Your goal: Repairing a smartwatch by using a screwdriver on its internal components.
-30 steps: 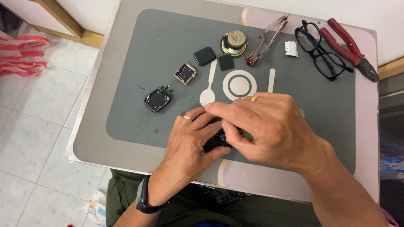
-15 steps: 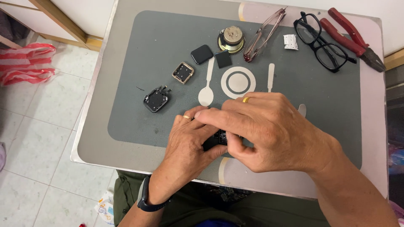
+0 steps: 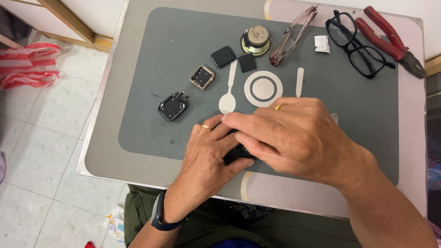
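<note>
On grey mat (image 3: 138, 119): hands (image 3: 257, 142) clasp small black part (image 3: 236, 152).

A small table (image 3: 138, 14) with rounded corners and a grey mat (image 3: 183, 55) stands on a floor of pale square tiles (image 3: 41, 151). Wooden furniture framing (image 3: 69, 20) lines the upper left, under even daylight.

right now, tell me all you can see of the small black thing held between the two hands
Only a sliver of the small black part shows: dark, flat-looking, low over the grey mat near the table's front edge. The left hand cups it from below with the thumb along its underside; the right hand lies over it, fingers pressing its top. Its shape and material cannot be told.
</note>
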